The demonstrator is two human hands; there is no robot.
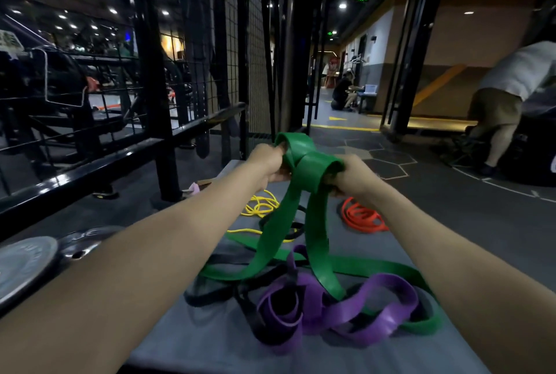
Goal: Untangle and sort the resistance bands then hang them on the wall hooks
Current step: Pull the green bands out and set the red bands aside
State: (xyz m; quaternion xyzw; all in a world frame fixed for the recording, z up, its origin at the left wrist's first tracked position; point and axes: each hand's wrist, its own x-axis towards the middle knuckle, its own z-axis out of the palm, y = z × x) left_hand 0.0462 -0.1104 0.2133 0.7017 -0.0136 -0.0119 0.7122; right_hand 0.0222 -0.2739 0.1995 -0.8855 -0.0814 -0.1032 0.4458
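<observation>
On the left I see round metal weight plates lying flat by a black rail. Next comes my left hand. Its fingers curl tight around one side of the green band. There is a big knot in the band, right between my two hands. My right hand grips the other side of the knot, fingers curled around it too.

The green band hangs down to the grey mat. There it mixes with the purple band and a black band. A thin yellow band and an orange band lie farther back, apart from the pile.

I think the green band is soft, stretchy and a bit grippy. It looks wide and flat, so I should hold it close to the knot and push the loop loose, not pull hard.
</observation>
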